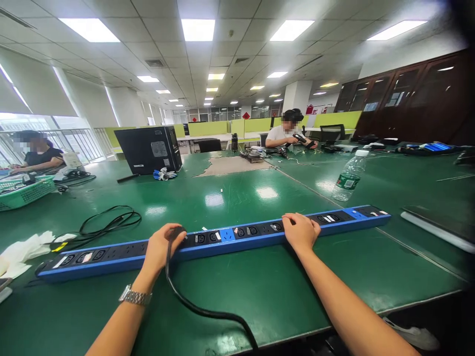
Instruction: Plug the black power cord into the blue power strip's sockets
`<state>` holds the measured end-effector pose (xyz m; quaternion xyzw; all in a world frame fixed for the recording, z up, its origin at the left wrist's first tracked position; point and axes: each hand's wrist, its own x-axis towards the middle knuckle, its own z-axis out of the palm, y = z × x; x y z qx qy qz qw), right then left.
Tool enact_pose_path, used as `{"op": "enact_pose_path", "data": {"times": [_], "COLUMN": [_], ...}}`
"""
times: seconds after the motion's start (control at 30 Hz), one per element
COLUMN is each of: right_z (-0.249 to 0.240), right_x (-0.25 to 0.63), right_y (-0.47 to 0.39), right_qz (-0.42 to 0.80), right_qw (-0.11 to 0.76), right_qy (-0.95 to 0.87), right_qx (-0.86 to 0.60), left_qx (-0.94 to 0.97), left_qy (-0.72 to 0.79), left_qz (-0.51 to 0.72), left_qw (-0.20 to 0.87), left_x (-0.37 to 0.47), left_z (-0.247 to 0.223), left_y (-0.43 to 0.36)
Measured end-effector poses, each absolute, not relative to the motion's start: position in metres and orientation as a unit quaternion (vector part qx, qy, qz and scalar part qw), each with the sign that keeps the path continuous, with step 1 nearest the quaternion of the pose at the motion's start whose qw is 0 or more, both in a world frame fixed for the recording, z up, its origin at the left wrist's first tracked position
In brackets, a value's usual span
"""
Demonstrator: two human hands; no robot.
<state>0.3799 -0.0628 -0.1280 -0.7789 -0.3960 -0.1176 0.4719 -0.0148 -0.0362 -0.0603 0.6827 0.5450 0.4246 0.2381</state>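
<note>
A long blue and black power strip (267, 237) lies across the green table, with rows of sockets facing up. Near its left part, my left hand (163, 247), with a metal watch at the wrist, is closed around a black plug (178, 231) held at the strip. From that plug a thick black cable (208, 312) runs down over the table's front edge. My right hand (302, 232) rests on the strip right of its middle, fingers bent and pressed together at the far side; the fingertips are partly hidden.
A water bottle (350, 177) stands behind the strip's right part. A black computer case (150, 151), a coiled cable (111, 220), white tissues (25, 252) and a green basket (27, 192) are on the left. Two people sit farther back. A flat dark device (438, 225) lies right.
</note>
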Motion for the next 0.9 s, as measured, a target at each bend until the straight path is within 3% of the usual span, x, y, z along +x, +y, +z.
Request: {"op": "enact_pose_path", "data": {"times": [0.13,0.43,0.57,0.73,0.9], "right_z": [-0.127,-0.127,-0.127,-0.127,-0.128], "right_x": [0.38,0.379,0.378,0.378,0.379], "right_y": [-0.065,-0.065,-0.064,-0.065,-0.065], "right_qz": [-0.109,-0.114,-0.117,-0.122,-0.115], "right_qw": [0.474,0.472,0.474,0.477,0.475], "right_qy": [-0.407,-0.407,-0.405,-0.406,-0.409], "right_qx": [-0.773,-0.774,-0.773,-0.77,-0.77], "left_qx": [0.715,0.724,0.694,0.741,0.749], "left_qy": [0.55,0.544,0.508,0.461,0.485], "left_qz": [0.395,0.392,0.474,0.421,0.383], "left_qw": [0.173,0.163,0.186,0.248,0.238], "left_x": [-0.004,-0.007,0.015,0.066,0.099], "left_z": [-0.057,-0.068,-0.06,-0.058,-0.068], "left_y": [-0.046,-0.055,-0.062,-0.062,-0.057]}}
